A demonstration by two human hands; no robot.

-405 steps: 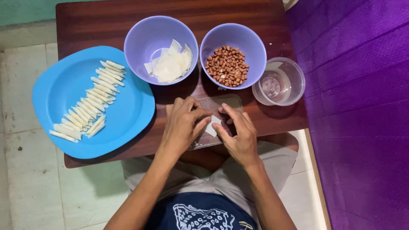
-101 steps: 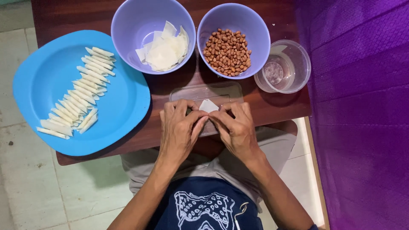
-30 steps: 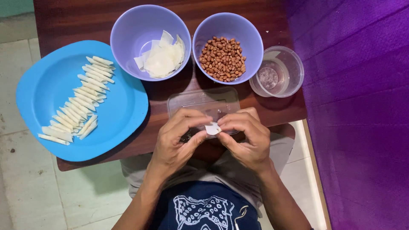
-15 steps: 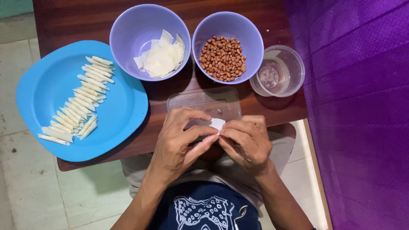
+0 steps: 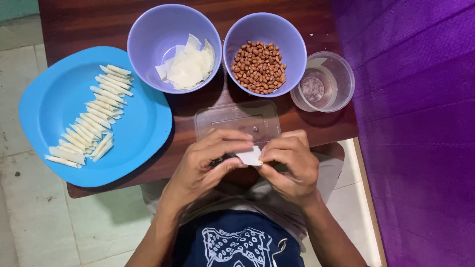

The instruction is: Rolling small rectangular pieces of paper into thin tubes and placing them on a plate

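At the near edge of the dark wooden table (image 5: 99, 20), a small white wrapper piece (image 5: 250, 157) is being pinched between both hands; the left hand (image 5: 208, 163) is closing thumb and fingers on its left side, the right hand (image 5: 292, 165) is gripping its right end with curled fingertips; both hands are being held close together, knuckles nearly meeting. The wrapper piece is being held just above the near rim of a clear plastic lid (image 5: 236, 121) lying flat on the table; its long axis is running roughly left to right, slightly tilted, with one corner pointing toward the person's body; whether anything is enclosed in it cannot be told.

Beyond the lid, a lilac bowl (image 5: 148, 34) holding flat white wrapper squares (image 5: 188, 66) is being recorded at left, a second lilac bowl (image 5: 292, 42) holding red-brown peanuts (image 5: 258, 66) at right, the two rims nearly touching; a clear round cup (image 5: 341, 74) with a little liquid is sitting just beside the peanut bowl. On the far left, a blue plate (image 5: 59, 99) is overhanging the table edge; finished thin white rolls (image 5: 89, 121) are lying on it in a slanted row, each roll's long axis running diagonally from lower left to upper right.
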